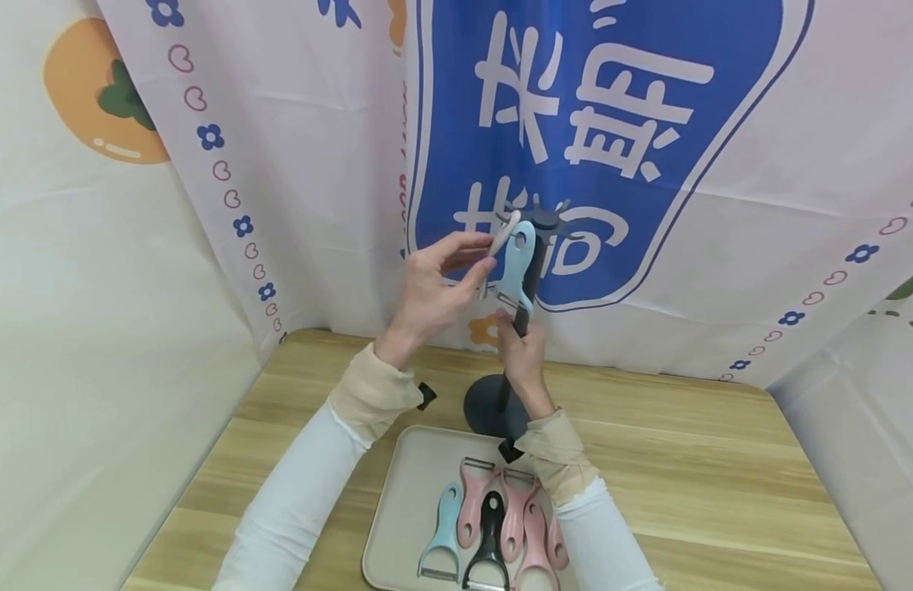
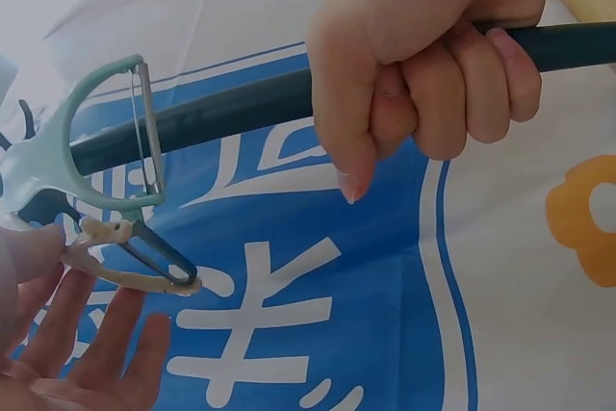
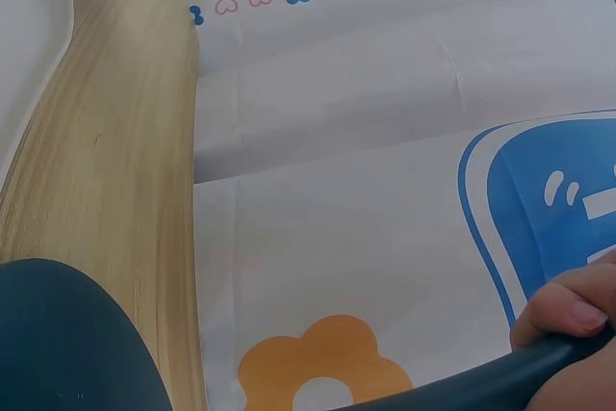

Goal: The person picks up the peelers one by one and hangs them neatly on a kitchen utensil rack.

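Note:
My left hand (image 1: 436, 287) pinches a cream-white peeler (image 2: 135, 279) by the hooks at the top of a dark stand (image 1: 547, 218). Beside it a light blue peeler (image 1: 517, 264) hangs from the stand, its handle up and blade down. Whether the cream peeler's hole is over a hook cannot be made out. Lower down, my right hand (image 1: 523, 357) grips the stand's pole (image 2: 245, 108), fingers curled round it. On a tray (image 1: 408, 492) lie a light blue peeler (image 1: 447, 517), a black peeler (image 1: 492, 521) and several pink peelers (image 1: 471, 501).
The stand's round base (image 1: 484, 404) sits on the wooden table (image 1: 671, 460) just behind the tray. A printed cloth (image 1: 338, 164) hangs behind the table, close to the stand's top. My right forearm covers part of the tray's right side.

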A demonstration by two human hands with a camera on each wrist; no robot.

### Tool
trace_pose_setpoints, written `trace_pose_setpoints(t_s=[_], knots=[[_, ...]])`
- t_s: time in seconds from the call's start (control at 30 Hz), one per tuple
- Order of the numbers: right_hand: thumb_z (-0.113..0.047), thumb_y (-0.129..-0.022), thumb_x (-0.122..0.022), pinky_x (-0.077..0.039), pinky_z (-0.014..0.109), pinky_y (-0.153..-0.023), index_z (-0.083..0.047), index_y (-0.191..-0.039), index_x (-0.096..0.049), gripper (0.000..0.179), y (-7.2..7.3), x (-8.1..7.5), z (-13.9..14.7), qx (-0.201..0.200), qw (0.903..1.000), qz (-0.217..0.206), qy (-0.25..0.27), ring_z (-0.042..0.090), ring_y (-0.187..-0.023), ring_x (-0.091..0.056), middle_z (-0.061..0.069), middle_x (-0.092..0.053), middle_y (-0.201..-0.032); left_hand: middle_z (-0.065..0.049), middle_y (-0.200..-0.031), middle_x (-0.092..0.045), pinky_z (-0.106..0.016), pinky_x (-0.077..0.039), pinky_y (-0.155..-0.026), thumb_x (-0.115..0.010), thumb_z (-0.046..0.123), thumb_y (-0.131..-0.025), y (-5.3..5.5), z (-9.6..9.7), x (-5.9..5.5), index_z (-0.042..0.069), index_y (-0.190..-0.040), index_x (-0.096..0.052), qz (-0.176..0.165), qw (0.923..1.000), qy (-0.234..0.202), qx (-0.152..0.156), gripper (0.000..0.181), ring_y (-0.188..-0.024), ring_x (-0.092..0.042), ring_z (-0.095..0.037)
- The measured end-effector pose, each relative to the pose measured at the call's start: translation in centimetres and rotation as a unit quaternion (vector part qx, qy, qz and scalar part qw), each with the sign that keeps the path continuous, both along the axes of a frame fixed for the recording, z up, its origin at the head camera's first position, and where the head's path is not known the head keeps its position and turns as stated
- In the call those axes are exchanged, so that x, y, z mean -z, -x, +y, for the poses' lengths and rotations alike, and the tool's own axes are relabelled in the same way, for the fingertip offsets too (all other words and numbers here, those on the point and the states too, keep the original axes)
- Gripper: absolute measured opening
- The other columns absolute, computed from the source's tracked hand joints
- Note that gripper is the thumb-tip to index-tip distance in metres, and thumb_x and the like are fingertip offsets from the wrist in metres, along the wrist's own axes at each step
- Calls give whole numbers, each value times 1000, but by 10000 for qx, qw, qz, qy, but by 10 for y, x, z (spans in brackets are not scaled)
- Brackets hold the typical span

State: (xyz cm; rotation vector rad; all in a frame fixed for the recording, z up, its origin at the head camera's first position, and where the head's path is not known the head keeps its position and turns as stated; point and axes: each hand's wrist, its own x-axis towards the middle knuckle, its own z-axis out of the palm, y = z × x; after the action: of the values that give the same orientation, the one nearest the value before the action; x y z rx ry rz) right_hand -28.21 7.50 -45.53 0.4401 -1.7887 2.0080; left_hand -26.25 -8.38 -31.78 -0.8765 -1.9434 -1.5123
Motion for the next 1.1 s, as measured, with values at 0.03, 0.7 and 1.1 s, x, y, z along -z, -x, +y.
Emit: trace_pose_setpoints(t_s=[0.03, 0.7, 1.1], knots=[[-15, -108, -59, -25, 21, -38, -11, -55, -44, 56, 0, 0, 0, -12, 10000, -14, 17, 4, -36, -34, -11, -41, -45, -16, -126, -76, -48, -61, -97, -77, 4, -98, 0, 1, 0, 2, -126, -72, -31, 10000, -1, 8, 28, -112, -77, -29], [-20, -110, -56, -26, 23, -39, 2, -59, -45, 57, 4, -3, 2, -7, 9998, 73, -197, 5, -38, -34, -10, -41, -48, -14, -130, -74, -45, -61, -99, -78, 7, -98, 1, 3, 3, 4, -130, -68, -253, 9997, -56, 23, 33, -118, -74, -27], [-15, -110, -54, -26, 23, -40, -1, -59, -44, 53, 0, -2, 1, -22, 9998, 16, -197, 6, -38, -34, -8, -41, -48, -15, -128, -74, -47, -61, -98, -78, 7, -98, -6, -1, 10, 2, -127, -69, -92, 10000, -16, 8, 31, -116, -74, -32]])
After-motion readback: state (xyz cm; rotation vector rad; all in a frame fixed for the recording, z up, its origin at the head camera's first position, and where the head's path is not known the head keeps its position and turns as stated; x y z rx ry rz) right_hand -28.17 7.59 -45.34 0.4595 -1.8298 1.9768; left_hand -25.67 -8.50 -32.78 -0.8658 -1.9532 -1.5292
